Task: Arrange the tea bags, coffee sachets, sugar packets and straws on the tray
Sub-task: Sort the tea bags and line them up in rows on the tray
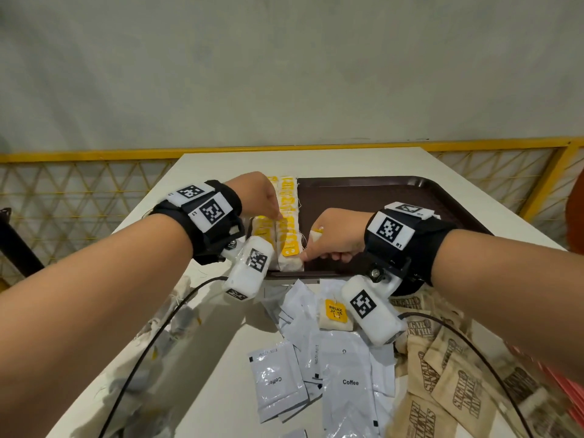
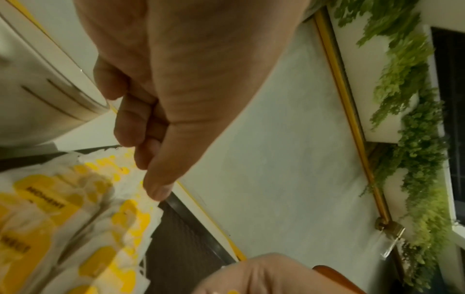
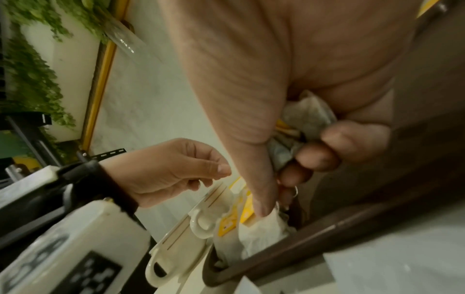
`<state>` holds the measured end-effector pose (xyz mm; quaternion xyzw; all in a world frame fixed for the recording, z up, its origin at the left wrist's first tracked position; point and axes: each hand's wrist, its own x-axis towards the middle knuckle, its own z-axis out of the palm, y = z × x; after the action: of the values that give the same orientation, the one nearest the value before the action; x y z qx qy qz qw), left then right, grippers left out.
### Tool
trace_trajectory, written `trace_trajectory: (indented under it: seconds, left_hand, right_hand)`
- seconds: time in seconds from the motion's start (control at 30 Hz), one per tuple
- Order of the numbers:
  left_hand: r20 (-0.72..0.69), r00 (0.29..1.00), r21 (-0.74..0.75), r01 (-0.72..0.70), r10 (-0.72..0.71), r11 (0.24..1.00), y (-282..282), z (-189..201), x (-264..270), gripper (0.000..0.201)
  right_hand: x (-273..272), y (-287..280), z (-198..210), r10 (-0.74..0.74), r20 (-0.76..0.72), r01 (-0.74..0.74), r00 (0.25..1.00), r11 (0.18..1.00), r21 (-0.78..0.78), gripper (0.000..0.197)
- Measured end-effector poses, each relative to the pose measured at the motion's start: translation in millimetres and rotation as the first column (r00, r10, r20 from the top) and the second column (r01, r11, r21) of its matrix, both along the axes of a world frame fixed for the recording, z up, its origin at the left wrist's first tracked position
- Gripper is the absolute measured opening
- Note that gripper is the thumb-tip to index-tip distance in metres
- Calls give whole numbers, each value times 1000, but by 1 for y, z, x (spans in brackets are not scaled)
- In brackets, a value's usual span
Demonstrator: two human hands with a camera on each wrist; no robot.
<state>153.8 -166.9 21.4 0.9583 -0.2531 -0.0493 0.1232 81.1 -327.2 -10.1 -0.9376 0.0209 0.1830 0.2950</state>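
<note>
A dark brown tray point(image 1: 379, 197) lies on the white table. Along its left side run rows of tea bags point(image 1: 288, 229) with yellow tags, blurred in the left wrist view point(image 2: 62, 218). My left hand point(image 1: 275, 213) hovers over the rows with loosely curled fingers and a fingertip touching them; I see nothing in it. My right hand point(image 1: 316, 252) is at the rows' near end. It grips a bunch of tea bags point(image 3: 302, 119) in its curled fingers, while its thumb point(image 3: 261, 204) presses on the nearest tea bag point(image 3: 261, 232) by the tray's front rim point(image 3: 314, 234).
In front of the tray lie white coffee sachets point(image 1: 347, 374), one loose tea bag point(image 1: 335, 314) and brown sugar packets point(image 1: 458, 390) to the right. More tea bags point(image 1: 177, 320) are blurred at the left. White cups point(image 3: 201, 224) stand left of the tray. Black cables cross the table.
</note>
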Motion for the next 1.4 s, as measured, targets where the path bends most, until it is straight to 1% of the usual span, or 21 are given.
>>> trace_trajectory:
  seconds: [0.03,0.1,0.2,0.33,0.53,0.6,0.7,0.83,0.87,0.93,1.03,1.17,1.3,1.4]
  left_hand:
    - [-7,1000,6,-7,7,1000,3,2,-1,21]
    - [-42,999,64,-3,6,998,6,1,-6,25]
    - [-62,998,119,14,-6,993,7,-5,-13,26]
    - [-60,998,138,10,-1,990,9,-12,-17,24]
    - [-103,995,115,30,-18,993,5,-18,-18,30]
    - [-114,993,117,39,-26,992,4,-17,-19,27]
    - [-121,992,115,49,-35,992,2,-17,-18,21]
    - [-125,991,126,66,-50,990,-1,-16,-18,16]
    - [-128,990,125,70,-54,990,-1,-16,-19,15]
    - [-129,989,116,81,-66,990,-1,-14,-19,12]
    - [-116,990,105,93,-80,990,-1,-9,-21,11]
    - [-92,992,110,93,-83,990,-1,-5,-20,12]
    - [-97,995,94,43,-34,995,-1,-9,-16,17]
    - [-115,993,92,21,-10,996,-1,-13,-14,16]
  right_hand:
    - [1,0,0,-6,14,6,1000,1000,12,49]
    - [4,1,-1,-33,50,31,998,999,36,48]
    - [8,1,-2,-97,82,90,992,992,84,37]
    - [10,5,-2,-114,128,101,985,989,105,28]
    - [12,10,-2,-86,141,75,986,994,83,28]
    - [13,11,-1,-88,156,77,984,994,74,30]
    - [14,12,-2,-94,153,84,984,994,74,38]
    - [14,12,-5,-94,156,82,983,993,81,38]
    - [13,12,-5,-94,159,81,983,993,84,37]
    - [12,11,-6,-88,168,74,982,994,83,28]
    - [10,10,-6,-78,177,66,981,995,74,24]
    - [11,11,-5,-89,164,77,983,994,75,25]
    - [12,10,-2,-137,184,114,973,985,132,32]
    - [9,6,3,-156,214,126,964,981,145,23]
